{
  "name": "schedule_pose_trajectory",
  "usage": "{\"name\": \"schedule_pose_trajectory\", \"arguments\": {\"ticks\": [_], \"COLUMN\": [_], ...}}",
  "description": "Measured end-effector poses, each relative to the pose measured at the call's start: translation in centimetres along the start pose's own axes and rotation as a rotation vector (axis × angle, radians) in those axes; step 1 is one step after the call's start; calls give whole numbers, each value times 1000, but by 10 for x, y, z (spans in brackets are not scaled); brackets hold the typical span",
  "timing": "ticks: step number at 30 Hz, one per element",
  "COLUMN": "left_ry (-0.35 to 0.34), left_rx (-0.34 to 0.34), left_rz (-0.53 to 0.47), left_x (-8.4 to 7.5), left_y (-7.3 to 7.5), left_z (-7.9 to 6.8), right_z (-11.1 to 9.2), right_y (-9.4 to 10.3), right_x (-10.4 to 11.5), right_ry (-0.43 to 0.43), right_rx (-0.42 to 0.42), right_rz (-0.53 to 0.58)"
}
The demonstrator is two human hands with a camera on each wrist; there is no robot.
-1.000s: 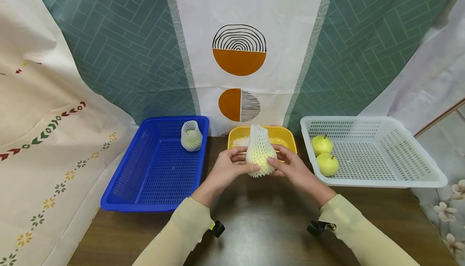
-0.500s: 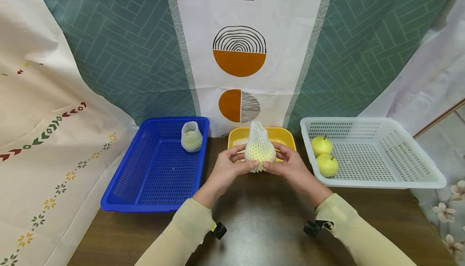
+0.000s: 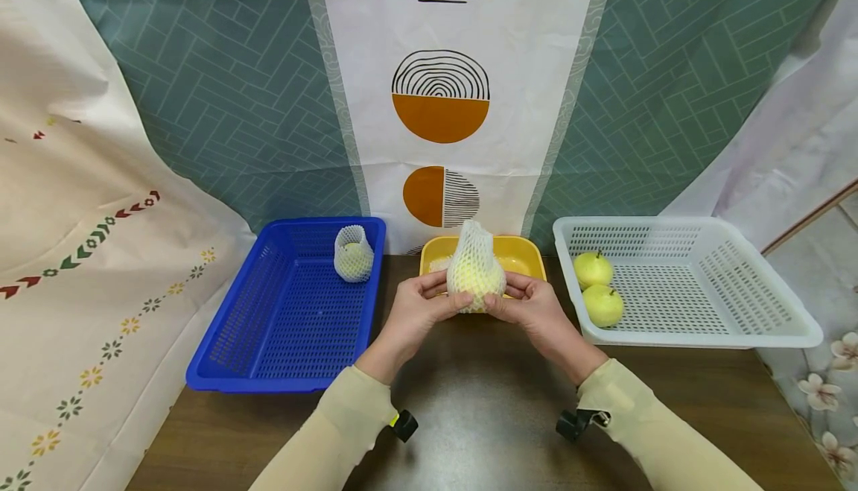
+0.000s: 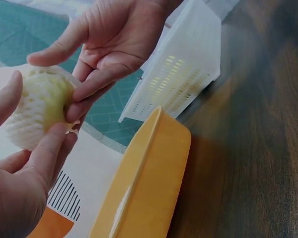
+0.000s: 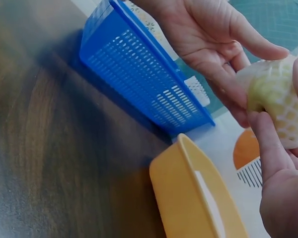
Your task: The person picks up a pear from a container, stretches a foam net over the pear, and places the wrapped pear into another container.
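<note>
Between both hands, over the front of the yellow bin, is a round yellow-green pear (image 3: 477, 281) in a white foam net. The net's loose end stands up above the fruit. My left hand (image 3: 415, 308) grips it from the left, thumb on the near side. From the right, my right hand (image 3: 538, 311) grips it the same way. In the left wrist view, the pear's underside (image 4: 57, 105) shows bare at the net's lower opening, with fingertips of both hands at that edge. The yellow bin (image 3: 532, 249) holds more white foam netting (image 3: 439, 263), partly hidden behind the hands.
To the left stands a blue basket (image 3: 288, 382) with one netted pear (image 3: 354, 258) in its back right corner. A white basket (image 3: 710, 340) at the right holds two bare pears (image 3: 604, 305) along its left side. Patterned cloth (image 3: 268, 103) hangs behind the brown table (image 3: 482, 416).
Both hands have moved slightly away from me and a little left with the netted pear. The right thumb has slid lower, closer to the left thumb. The baskets have not moved.
</note>
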State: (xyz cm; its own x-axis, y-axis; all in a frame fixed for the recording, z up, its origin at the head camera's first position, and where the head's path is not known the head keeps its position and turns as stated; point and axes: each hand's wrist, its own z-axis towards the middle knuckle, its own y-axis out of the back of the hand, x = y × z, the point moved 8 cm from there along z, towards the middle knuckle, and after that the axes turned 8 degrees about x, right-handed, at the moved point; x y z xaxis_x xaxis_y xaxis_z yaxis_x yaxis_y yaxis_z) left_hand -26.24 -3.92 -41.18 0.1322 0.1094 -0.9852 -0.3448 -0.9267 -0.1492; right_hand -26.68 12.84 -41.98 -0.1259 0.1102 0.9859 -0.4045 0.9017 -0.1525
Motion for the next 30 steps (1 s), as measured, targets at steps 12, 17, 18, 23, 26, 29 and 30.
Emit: {"name": "schedule_pose_trajectory", "arguments": {"ticks": [12, 17, 18, 23, 26, 29, 30], "left_ry": [-107, -97, -93, -65, -54, -50, -50], "left_rx": [-45, -18, -4, 9, -58, -128, -147], "left_rz": [83, -1, -51, -274, -298, -262, -246], "left_x": [-2, 2, 3, 3, 5, 8, 9], "left_y": [-5, -5, -6, -7, -2, 4, 5], "left_z": [2, 3, 3, 2, 2, 3, 3], "right_z": [3, 2, 2, 2, 3, 4, 4], "right_y": [-5, -4, -4, -5, -6, -6, -7], "right_x": [6, 6, 7, 9, 9, 8, 8], "right_ry": [-8, 15, 22, 54, 61, 66, 68], "right_rx": [9, -5, -5, -4, -5, -8, -8], "right_rz": [163, 189, 195, 209, 216, 223, 225]}}
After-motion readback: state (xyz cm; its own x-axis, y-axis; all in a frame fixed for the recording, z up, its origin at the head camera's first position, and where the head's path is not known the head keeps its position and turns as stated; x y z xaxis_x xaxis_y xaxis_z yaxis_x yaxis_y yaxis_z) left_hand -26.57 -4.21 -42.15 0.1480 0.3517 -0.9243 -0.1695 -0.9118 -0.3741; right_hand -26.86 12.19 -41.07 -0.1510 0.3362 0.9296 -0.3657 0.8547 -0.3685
